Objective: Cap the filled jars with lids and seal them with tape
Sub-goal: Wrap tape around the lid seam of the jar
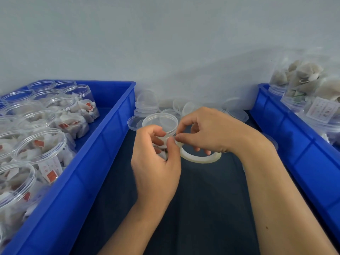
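A pale wall (165,34) fills the upper half of the view, and a dark work surface (202,208) runs down the middle from centre to six o'clock. At nine o'clock, a large blue crate (103,144) holds many open clear jars (40,144) filled with white sachets bearing red labels. At three o'clock, a second blue crate (294,137) holds more filled jars (312,111), some lying on their sides. At twelve o'clock from the hands, against the wall, loose clear lids (147,107) sit in a small pile and stacks. Both bare forearms reach in from six o'clock and meet at centre. The left hand (156,162) curls around a capped jar (160,124), its thumb pressing at the rim just under the lid. The right hand (207,133), fingers bent, pinches the free end of the tape against the jar at that same spot, and its lower fingers pass through the tape roll (200,157), a pale ring hanging just at four o'clock of the jar.
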A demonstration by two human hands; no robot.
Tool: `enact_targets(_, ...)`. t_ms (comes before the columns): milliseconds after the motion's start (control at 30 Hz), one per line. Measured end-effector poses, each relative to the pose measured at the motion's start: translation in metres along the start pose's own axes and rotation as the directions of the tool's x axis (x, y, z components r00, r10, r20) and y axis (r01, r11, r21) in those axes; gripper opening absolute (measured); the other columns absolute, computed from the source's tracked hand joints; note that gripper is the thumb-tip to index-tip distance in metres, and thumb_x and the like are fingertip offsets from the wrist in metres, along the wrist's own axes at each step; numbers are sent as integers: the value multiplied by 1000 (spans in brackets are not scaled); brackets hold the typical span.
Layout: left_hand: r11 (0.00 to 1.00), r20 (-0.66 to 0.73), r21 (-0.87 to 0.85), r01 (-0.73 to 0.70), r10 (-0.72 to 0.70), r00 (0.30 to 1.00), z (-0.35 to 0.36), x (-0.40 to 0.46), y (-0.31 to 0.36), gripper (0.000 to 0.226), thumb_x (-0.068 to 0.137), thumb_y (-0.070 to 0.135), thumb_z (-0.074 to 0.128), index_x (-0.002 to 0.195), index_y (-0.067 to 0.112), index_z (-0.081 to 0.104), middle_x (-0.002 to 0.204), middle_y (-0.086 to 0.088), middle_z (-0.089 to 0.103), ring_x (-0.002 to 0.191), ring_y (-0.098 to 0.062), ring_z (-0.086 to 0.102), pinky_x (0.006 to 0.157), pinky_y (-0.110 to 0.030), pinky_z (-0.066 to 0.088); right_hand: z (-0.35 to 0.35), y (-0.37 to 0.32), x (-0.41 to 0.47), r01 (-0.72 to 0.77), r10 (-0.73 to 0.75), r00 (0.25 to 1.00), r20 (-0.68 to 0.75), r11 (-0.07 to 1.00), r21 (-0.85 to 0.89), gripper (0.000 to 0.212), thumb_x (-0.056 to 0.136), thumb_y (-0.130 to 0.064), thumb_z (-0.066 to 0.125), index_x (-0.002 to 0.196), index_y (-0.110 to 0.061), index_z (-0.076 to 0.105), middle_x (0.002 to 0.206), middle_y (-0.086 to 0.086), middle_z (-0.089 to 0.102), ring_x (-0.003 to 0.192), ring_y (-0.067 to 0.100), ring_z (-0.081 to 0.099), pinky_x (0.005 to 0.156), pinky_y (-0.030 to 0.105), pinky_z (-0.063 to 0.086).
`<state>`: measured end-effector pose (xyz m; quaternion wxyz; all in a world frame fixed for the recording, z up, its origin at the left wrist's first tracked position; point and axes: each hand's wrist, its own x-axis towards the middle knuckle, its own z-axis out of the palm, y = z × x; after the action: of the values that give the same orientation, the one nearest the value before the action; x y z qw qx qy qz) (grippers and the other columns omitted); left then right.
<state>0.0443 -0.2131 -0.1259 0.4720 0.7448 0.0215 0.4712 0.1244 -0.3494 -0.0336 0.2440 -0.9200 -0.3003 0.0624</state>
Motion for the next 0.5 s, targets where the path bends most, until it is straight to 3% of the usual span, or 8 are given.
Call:
enact_targets(233, 994, -78, 107, -23, 31, 996, 0, 4, -12, 44, 83, 31, 78, 119, 14, 58, 114, 6, 50, 105, -21, 55, 79, -43, 52, 5, -2, 3, 0, -4, 999, -47, 998, -71, 13, 94, -48, 67, 85, -40, 72, 62, -18, 68, 47, 3, 62, 53, 24, 46)
enact_targets(367, 1000, 4, -22, 12, -12, 1000, -3, 6, -25, 58, 87, 42, 73, 135, 16, 55, 132, 8, 51, 128, -18, 52, 98, -49, 51, 7, 0, 6, 10, -24, 994, -108, 992, -126, 12, 92, -50, 69, 86, -41, 73, 62, -17, 59, 62, 1, 55, 63, 29, 41)
enact_targets(433, 995, 125, -91, 48, -36, 991, -2, 7, -30, 63, 89, 45, 72, 144, 22, 51, 142, 4, 49, 137, -19, 51, 108, -37, 49, 8, 1, 7, 16, -37, 990, -133, 987, -161, 12, 91, -51, 69, 86, -41, 73, 66, -17, 56, 66, 1, 52, 62, 28, 38)
enact_targets(500, 996, 228, -78, 40, -21, 973, -2, 9, -35, 62, 91, 50, 71, 146, 35, 47, 149, 2, 47, 141, -6, 47, 106, -12, 41, 9, 1, 8, 12, -42, 988, -152, 981, -195, 11, 90, -51, 68, 84, -42, 72, 68, -16, 56, 67, 2, 51, 59, 27, 35)
